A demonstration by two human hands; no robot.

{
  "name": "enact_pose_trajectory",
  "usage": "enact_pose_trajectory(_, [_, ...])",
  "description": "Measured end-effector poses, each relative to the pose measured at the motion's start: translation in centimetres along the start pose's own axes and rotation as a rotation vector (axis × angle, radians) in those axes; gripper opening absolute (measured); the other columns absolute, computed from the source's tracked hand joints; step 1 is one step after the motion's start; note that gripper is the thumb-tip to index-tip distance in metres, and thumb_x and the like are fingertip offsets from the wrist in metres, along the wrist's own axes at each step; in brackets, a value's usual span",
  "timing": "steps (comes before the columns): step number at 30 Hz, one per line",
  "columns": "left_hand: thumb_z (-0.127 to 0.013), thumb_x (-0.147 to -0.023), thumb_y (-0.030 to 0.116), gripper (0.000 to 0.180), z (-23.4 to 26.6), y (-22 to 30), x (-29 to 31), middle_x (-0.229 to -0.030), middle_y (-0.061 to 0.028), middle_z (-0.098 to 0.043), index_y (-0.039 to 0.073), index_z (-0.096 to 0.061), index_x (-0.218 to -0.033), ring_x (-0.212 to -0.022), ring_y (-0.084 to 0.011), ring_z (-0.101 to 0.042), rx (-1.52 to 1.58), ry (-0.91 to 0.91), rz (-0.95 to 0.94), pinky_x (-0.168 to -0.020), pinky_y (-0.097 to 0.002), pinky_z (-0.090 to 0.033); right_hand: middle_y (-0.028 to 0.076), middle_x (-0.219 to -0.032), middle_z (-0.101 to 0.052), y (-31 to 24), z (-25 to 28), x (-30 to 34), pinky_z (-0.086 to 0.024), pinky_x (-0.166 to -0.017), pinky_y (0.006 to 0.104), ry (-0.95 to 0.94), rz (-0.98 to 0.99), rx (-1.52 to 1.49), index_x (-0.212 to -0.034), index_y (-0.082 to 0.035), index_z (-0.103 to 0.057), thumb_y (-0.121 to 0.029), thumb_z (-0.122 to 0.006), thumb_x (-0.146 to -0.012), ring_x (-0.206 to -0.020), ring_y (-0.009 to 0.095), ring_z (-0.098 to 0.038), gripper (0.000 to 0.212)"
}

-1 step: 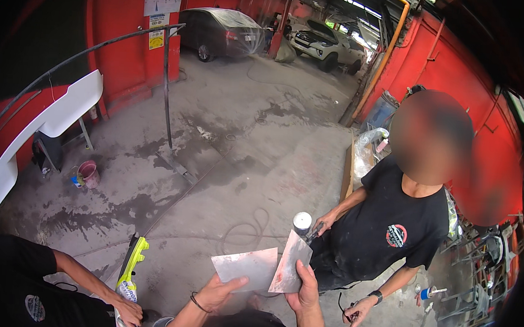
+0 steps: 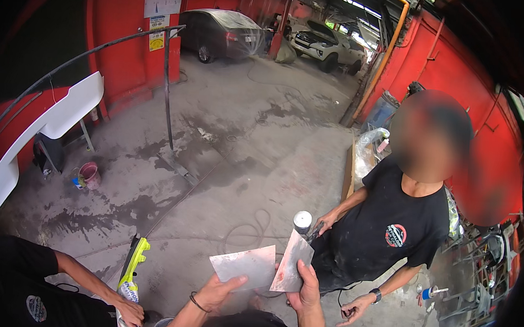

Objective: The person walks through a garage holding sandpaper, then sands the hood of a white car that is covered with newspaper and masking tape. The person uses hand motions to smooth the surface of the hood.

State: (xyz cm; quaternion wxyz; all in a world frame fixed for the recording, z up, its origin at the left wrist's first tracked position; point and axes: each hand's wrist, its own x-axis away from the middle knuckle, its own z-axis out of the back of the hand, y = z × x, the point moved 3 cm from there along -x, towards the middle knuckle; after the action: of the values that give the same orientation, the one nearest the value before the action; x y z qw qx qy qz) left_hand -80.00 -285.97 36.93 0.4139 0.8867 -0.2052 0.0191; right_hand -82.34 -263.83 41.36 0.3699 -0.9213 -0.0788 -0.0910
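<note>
Your left hand (image 2: 218,294) grips the left sheet (image 2: 245,265), a flat gray piece: the thumb lies on its upper face near the lower edge; the remaining fingers are mostly hidden underneath. Your right hand (image 2: 306,291) grips the right sheet (image 2: 290,264), gray with reddish smears: the thumb lies along its right edge, the other fingers largely concealed. Both sheets project forward beyond your thumbs, side by side, with their near corners close together; whether they touch cannot be determined. A white-topped cup (image 2: 302,219) appears beyond the right sheet's far end.
</note>
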Motion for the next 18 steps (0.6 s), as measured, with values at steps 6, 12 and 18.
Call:
enact_pose_trajectory(6, [-0.064, -0.105, 0.014, 0.053, 0.1, 2.5, 1.6, -0.142, -0.0129, -0.061, 0.001, -0.046, -0.152, -0.129, -0.0262, -0.061, -0.067, 0.129, -0.158, -0.110, -0.0422, -0.050, 0.010, -0.122, -0.069, 0.9, 0.1, -0.9, -0.057, -0.098, 0.0431, 0.040, 0.012, 0.018, -0.136, -0.002, -0.055, -0.011, -0.070, -0.100, -0.111, 0.023, -0.069, 0.040])
enact_pose_trajectory(12, [-0.064, -0.104, 0.014, 0.053, 2.2, 3.6, 3.2, -0.137, -0.0201, -0.061, -0.001, -0.043, -0.151, -0.118, -0.0411, -0.068, -0.048, 0.239, -0.322, -0.098, -0.0534, -0.060, 0.009, -0.121, -0.068, 4.0, -1.3, -1.0, -0.058, -0.097, 0.0416, 0.050, -0.099, 0.109, -0.134, -0.002, -0.055, -0.010, -0.073, -0.097, -0.109, 0.021, -0.069, 0.042])
enact_pose_trajectory(18, [-0.065, -0.104, 0.016, 0.053, 2.3, 4.6, 3.9, -0.137, -0.0192, -0.062, -0.003, -0.044, -0.149, -0.119, -0.0391, -0.068, -0.129, 0.251, -0.341, -0.100, -0.0512, -0.060, 0.010, -0.122, -0.068, 6.0, -2.5, -0.9, -0.054, -0.098, 0.0406, 0.000, -0.166, 0.167, -0.133, -0.001, -0.056, -0.019, -0.080, -0.093, -0.112, 0.020, -0.066, 0.050])
